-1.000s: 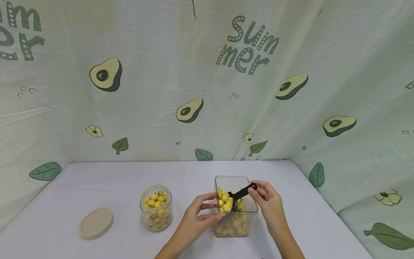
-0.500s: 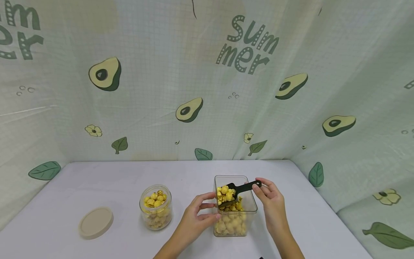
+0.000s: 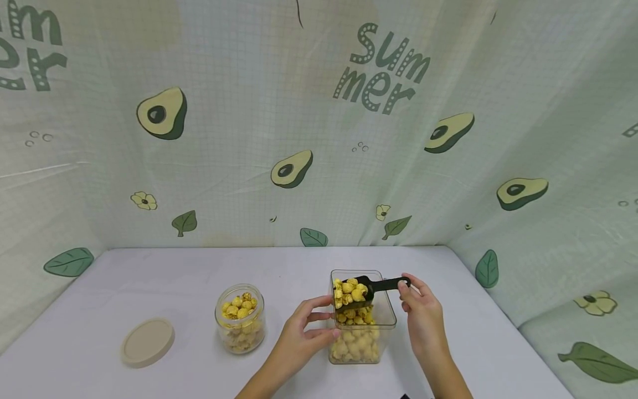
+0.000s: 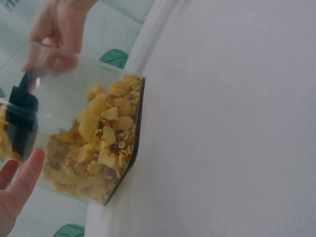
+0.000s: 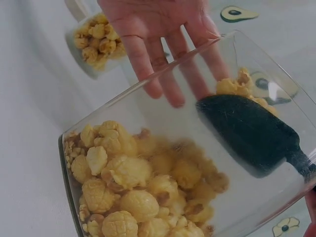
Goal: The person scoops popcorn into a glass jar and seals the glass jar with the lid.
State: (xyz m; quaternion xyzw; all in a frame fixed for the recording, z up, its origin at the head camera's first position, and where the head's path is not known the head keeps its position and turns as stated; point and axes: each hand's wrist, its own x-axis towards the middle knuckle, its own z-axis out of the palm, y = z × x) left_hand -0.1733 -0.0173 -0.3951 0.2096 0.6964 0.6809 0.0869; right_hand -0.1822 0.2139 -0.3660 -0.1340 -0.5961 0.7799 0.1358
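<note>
A clear square container (image 3: 356,357) of yellow popcorn stands on the table. My left hand (image 3: 308,330) rests against its left wall, fingers extended and thumb near the front corner. With my right hand (image 3: 423,310) I pinch the handle end of a black scoop (image 3: 382,284). The scoop's bowl is heaped with popcorn (image 3: 350,289) and sits inside the upper part of the container, above the pile below. In the right wrist view the dark back of the scoop (image 5: 249,133) shows through the clear wall, with the pile of popcorn (image 5: 138,197) lower down.
To the left stands a round glass jar (image 3: 241,332) with popcorn in it, its top uncovered. Farther left a round beige lid (image 3: 148,342) lies on the white table (image 3: 189,288). A curtain printed with avocados (image 3: 224,111) hangs behind.
The scoop has risen out of the popcorn with a load and levelled out, as my right hand moved slightly up and right. The left hand has stayed in place.
</note>
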